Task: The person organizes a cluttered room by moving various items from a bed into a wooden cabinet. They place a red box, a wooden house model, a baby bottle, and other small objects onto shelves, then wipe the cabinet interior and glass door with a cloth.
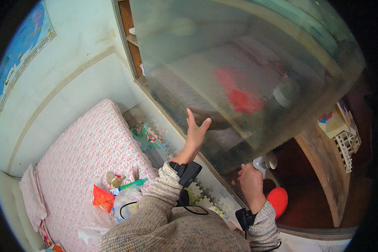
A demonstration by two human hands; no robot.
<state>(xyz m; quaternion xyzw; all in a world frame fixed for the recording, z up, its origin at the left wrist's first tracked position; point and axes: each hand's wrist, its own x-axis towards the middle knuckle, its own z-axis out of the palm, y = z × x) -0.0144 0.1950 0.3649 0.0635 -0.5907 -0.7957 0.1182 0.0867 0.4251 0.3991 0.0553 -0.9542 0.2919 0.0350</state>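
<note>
A large, cloudy glass panel stands before me at the front of a wooden cabinet. The bed and a red shape show dimly in it as reflections. My left hand is raised against the panel near its lower edge, fingers spread, holding nothing; whether the palm presses the glass is unclear. Curled around the panel's near right edge is my right hand, its fingertips partly hidden. Just beyond that hand sit a white object and a round red object inside the cabinet.
A curved-looking wooden board divides the cabinet interior, with a white lattice piece beyond it. On my left is a bed with a pink floral cover, bearing plastic bags and a red packet. Foam mats lie on the floor.
</note>
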